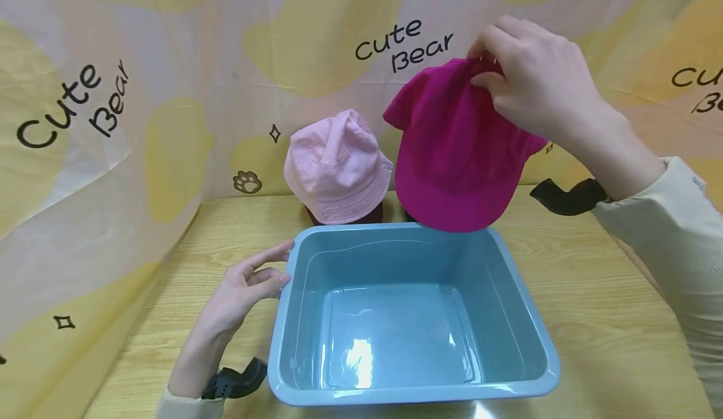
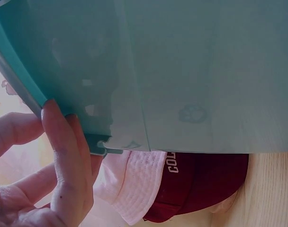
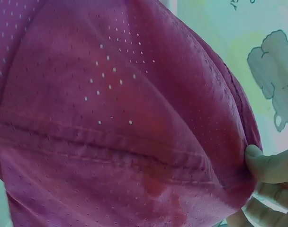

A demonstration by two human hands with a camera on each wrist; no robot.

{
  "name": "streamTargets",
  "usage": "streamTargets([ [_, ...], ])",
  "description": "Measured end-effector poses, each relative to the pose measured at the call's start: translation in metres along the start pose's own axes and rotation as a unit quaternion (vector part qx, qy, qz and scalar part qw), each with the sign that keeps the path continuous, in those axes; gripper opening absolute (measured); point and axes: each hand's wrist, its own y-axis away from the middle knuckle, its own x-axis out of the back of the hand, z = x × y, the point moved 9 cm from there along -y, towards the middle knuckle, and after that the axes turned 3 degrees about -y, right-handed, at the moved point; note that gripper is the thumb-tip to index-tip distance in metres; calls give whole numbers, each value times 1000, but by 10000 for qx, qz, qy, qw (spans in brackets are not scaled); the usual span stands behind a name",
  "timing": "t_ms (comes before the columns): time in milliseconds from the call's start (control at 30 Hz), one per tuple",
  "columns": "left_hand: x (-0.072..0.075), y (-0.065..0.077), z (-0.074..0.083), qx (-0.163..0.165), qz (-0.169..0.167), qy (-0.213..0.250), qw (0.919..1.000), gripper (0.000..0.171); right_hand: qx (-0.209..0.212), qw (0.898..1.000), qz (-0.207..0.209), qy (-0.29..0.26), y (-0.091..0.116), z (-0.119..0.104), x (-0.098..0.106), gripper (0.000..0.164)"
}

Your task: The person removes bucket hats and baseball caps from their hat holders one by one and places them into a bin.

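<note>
My right hand pinches the crown of a magenta cap, thumb on the near side. The cap hangs brim down over the far right part of a light blue plastic basin. In the right wrist view the perforated cap fabric fills most of the picture, and the thumb presses its edge. My left hand touches the basin's left rim near the far corner from outside, fingers fairly straight. In the left wrist view its fingers lie against the rim.
A pale pink bucket hat stands behind the basin, over a dark red cap with lettering. A patterned cloth hangs behind the wooden table. A dark band with a curved piece sits on the left wrist.
</note>
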Motion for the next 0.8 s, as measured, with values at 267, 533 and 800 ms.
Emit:
streamTargets([
  [267,1,0,1,-30,12,20,10000,54,105,9999,-89,-60,7,-16,5,19],
  [533,-1,0,4,-152,-65,82,9998,54,-4,9984,-449,-344,14,-26,7,20],
  [800,0,0,3,-90,-45,33,9999,54,23,9960,-621,-636,20,-35,8,19],
])
